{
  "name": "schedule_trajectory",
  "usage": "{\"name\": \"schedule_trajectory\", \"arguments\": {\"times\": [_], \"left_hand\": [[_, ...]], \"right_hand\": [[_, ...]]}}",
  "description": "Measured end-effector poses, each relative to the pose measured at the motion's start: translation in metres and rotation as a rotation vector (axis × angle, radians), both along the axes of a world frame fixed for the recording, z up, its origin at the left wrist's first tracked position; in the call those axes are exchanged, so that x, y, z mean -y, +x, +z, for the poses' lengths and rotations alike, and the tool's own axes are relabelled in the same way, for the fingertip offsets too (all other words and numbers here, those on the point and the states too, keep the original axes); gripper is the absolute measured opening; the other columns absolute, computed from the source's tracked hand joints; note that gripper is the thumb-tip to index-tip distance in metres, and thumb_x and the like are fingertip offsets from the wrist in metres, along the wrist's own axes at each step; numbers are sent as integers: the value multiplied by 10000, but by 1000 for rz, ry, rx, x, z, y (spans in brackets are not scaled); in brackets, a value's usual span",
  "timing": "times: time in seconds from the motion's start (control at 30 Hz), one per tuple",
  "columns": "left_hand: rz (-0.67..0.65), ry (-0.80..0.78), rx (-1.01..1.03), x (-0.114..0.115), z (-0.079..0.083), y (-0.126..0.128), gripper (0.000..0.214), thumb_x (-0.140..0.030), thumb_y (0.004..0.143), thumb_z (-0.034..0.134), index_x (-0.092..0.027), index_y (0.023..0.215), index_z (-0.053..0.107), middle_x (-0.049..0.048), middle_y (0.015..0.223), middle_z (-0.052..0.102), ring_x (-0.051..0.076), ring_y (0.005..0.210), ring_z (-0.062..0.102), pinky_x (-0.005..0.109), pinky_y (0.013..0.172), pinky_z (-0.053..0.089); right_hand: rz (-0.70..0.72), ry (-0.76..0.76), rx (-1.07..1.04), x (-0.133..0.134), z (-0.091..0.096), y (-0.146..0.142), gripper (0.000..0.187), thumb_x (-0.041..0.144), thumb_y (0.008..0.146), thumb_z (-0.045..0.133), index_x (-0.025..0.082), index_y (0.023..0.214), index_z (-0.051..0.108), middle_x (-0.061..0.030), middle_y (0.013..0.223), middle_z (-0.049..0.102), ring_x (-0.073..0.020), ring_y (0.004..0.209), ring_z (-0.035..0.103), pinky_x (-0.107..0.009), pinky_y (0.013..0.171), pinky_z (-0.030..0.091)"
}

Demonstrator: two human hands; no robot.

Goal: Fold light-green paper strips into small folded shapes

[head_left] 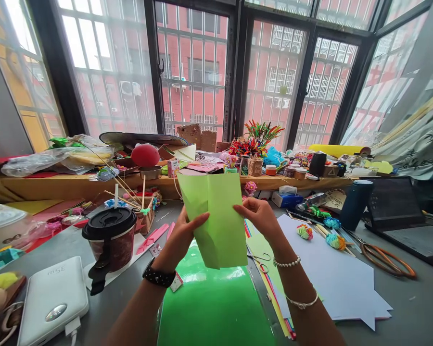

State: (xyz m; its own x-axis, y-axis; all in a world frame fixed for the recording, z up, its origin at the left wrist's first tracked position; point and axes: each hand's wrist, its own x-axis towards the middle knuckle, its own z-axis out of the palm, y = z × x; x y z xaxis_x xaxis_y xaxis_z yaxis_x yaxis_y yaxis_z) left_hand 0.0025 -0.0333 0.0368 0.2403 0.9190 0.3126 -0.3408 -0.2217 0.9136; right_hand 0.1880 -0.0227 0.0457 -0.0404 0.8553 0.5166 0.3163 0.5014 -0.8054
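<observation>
Both hands hold up a light green sheet of paper [225,221] with a vertical crease down its middle. My left hand [183,235] grips its left half, thumb on the front face and the other fingers hidden behind. At the right edge, my right hand [258,215] pinches the paper between thumb and curled fingers. The left part of the sheet is tilted and bent, the right part flatter. Beneath the paper lies a shiny green mat [212,307] on the grey table.
A lidded cup [110,235] and a white power bank [54,300] stand left. To the right lie small scissors [262,262], white paper sheets [339,274], large orange-handled scissors [386,259], a dark bottle [356,204] and a laptop [400,216]. Craft supplies crowd the windowsill [72,185].
</observation>
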Motion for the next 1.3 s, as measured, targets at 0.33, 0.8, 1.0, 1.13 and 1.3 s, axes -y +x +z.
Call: {"name": "schedule_trajectory", "arguments": {"times": [0.33, 0.8, 1.0, 1.13, 1.3], "left_hand": [[42, 100, -161, 4, 2, -1, 536, -296, 666, 584, -174, 1153, 398, 99, 1086, 538, 248, 955, 519, 335, 768, 451], [260, 750, -743, 19, -11, 25, 842, -302, 633, 608, -239, 1281, 74, 112, 1325, 227, 278, 1199, 219, 444, 971, 224], [383, 762, -654, 33, 7, 20, 870, -339, 595, 643, -243, 1277, 110, 100, 1307, 268, 275, 1173, 275, 420, 956, 264], [645, 817, -651, 55, 33, 15, 689, -300, 655, 591, -271, 1244, 235, 56, 1217, 408, 237, 1083, 403, 388, 907, 331], [832, 936, -980, 70, 51, 20, 364, -328, 680, 551, -284, 1039, 510, 17, 957, 598, 229, 863, 545, 337, 730, 424]], "right_hand": [[-254, 31, 103, -17, -12, 15, 409, 498, 606, 549, 130, 785, 543, -55, 720, 563, -152, 600, 520, -272, 545, 413], [-496, 480, 306, 36, 25, 2, 150, 316, 735, 498, 206, 793, 581, -19, 818, 633, -164, 722, 559, -452, 939, 195], [-592, 626, 368, 42, 25, -4, 121, 231, 761, 460, 199, 753, 576, -15, 724, 637, -157, 665, 562, -411, 904, 272], [-676, 663, 485, 50, 26, -14, 132, 216, 773, 444, 190, 745, 571, -3, 679, 627, -144, 657, 552, -407, 922, 239], [-673, 706, 551, 61, 27, -29, 143, 211, 785, 435, 186, 757, 573, 1, 652, 620, -139, 664, 544, -405, 941, 209]]}}
